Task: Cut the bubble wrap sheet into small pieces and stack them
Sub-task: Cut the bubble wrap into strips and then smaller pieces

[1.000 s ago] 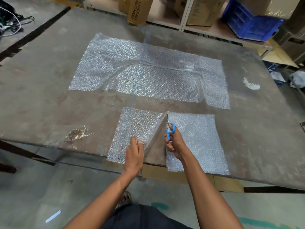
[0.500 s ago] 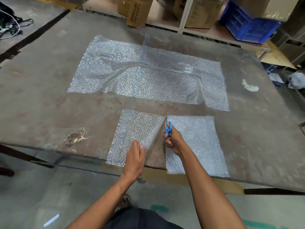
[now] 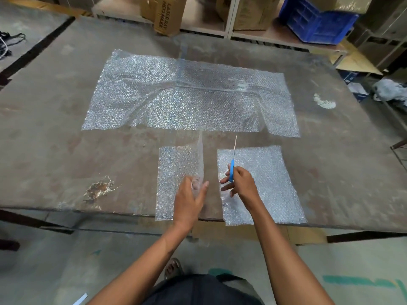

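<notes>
scissors (image 3: 232, 164) with blue handles are gripped in the right hand (image 3: 241, 183), blades pointing away from the person and raised above the surface (image 3: 55, 150); the thumb and one finger are curled through the handles while the remaining fingers are spread loosely toward the left hand (image 3: 190, 195). whether the blades are parted cannot be told. the left hand pinches the inner edge of the left cut piece (image 3: 176, 172) of bubble wrap, and that edge is lifted off the surface just beyond the fingers, while the rest of the piece lies flat under and to the outside of the hand. the right cut piece (image 3: 268, 183) lies flat beneath and beyond the right hand, its near edge overhanging the front edge of the surface. the two pieces are apart, with a strip of bare surface seen between them, directly between the two hands. the large bubble wrap sheet (image 3: 189, 97) is spread flat farther out, beyond both hands, with a raised crease across its middle. a rusty stain (image 3: 99, 188) is seen on the surface to the outside of the left hand. far beyond the hands, a cardboard box (image 3: 167, 14) and a blue crate (image 3: 315, 20) are seen on low shelving.
</notes>
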A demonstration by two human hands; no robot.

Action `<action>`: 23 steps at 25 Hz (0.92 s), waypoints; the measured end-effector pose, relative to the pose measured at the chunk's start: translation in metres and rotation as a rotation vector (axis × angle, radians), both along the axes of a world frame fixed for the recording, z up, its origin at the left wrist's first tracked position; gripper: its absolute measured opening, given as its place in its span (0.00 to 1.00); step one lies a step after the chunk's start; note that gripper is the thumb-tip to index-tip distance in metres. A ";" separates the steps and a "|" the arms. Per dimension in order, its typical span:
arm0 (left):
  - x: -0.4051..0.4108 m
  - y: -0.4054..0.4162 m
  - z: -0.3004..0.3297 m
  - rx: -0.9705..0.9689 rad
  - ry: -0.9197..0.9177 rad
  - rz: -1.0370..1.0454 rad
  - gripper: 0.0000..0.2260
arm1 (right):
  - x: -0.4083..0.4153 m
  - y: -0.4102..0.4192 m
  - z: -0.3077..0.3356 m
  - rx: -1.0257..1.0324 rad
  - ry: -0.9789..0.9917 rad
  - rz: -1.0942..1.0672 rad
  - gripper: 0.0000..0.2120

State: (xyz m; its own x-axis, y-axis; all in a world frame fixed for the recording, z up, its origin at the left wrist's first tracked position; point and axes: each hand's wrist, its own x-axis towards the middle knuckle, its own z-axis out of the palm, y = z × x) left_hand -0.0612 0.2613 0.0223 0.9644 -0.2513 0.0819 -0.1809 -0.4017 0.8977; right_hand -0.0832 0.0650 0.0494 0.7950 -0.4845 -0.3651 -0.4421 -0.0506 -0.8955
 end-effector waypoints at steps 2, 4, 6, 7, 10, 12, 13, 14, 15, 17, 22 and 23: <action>0.000 -0.019 0.010 0.166 -0.244 -0.088 0.07 | -0.012 -0.001 -0.001 0.013 -0.055 -0.044 0.22; -0.004 -0.042 0.019 0.263 -0.334 -0.182 0.05 | -0.026 -0.008 0.000 0.048 -0.111 -0.112 0.22; -0.008 -0.069 0.023 0.270 -0.355 -0.296 0.04 | -0.039 -0.022 0.002 0.106 -0.155 -0.199 0.20; -0.008 -0.083 0.021 0.280 -0.359 -0.359 0.05 | -0.044 -0.030 0.003 0.135 -0.160 -0.239 0.19; -0.007 -0.130 0.013 0.369 -0.341 -0.535 0.10 | -0.059 -0.059 0.002 0.205 -0.153 -0.336 0.15; -0.011 -0.161 0.008 0.404 -0.322 -0.631 0.14 | -0.069 -0.080 -0.001 0.258 -0.145 -0.377 0.14; -0.014 -0.175 0.006 0.418 -0.318 -0.667 0.16 | -0.074 -0.092 -0.004 0.280 -0.131 -0.389 0.14; -0.018 -0.187 0.004 0.440 -0.306 -0.698 0.17 | -0.079 -0.104 -0.007 0.295 -0.114 -0.390 0.14; -0.021 -0.195 0.001 0.471 -0.293 -0.727 0.19 | -0.084 -0.113 -0.010 0.302 -0.097 -0.383 0.13; -0.030 -0.208 -0.006 0.530 -0.308 -0.770 0.22 | -0.095 -0.129 -0.014 0.292 -0.056 -0.363 0.12; -0.047 -0.232 -0.013 0.603 -0.364 -0.897 0.22 | -0.119 -0.160 -0.027 0.219 0.006 -0.292 0.15; -0.049 -0.236 -0.012 0.595 -0.378 -0.915 0.21 | -0.122 -0.165 -0.029 0.214 -0.005 -0.284 0.15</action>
